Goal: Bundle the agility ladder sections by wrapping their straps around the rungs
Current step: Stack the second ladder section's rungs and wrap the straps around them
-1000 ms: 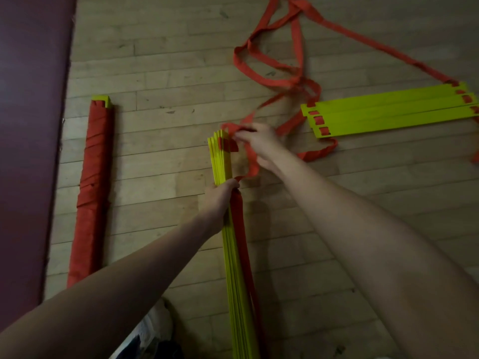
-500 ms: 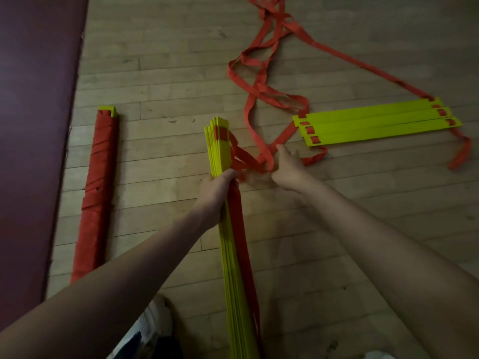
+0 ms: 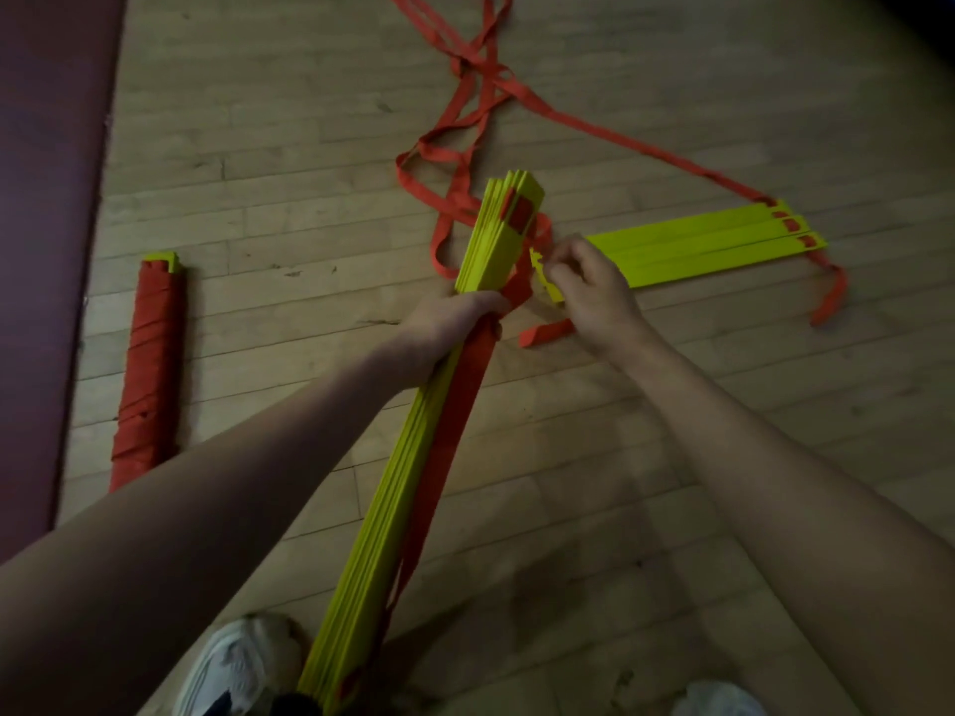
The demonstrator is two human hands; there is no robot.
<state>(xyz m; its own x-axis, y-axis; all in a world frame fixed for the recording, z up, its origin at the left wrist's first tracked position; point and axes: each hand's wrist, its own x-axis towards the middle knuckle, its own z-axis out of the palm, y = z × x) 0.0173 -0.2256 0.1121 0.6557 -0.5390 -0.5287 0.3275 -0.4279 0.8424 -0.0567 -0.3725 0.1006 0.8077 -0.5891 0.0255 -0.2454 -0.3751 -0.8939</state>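
Note:
A stack of yellow ladder rungs (image 3: 413, 457) runs from near my feet up to the middle of the view, tilted to the right. My left hand (image 3: 455, 317) grips the stack near its far end, with a red strap (image 3: 455, 426) lying along its right side. My right hand (image 3: 589, 286) sits just right of the stack with fingers curled, pinching the red strap beside the rungs. Loose red strap (image 3: 475, 111) trails away over the floor behind. A second set of three yellow rungs (image 3: 708, 245) lies flat at the right.
A finished bundle wrapped in red strap (image 3: 147, 369) lies on the wooden floor at the left, beside a dark red mat (image 3: 46, 250). White shoes (image 3: 237, 664) show at the bottom edge. A strap end (image 3: 829, 297) curls at the far right.
The stack's far end has swung to the right and lifted. My right hand moved back up close to the stack's top, pulling the strap in. The camera view shifted leftward.

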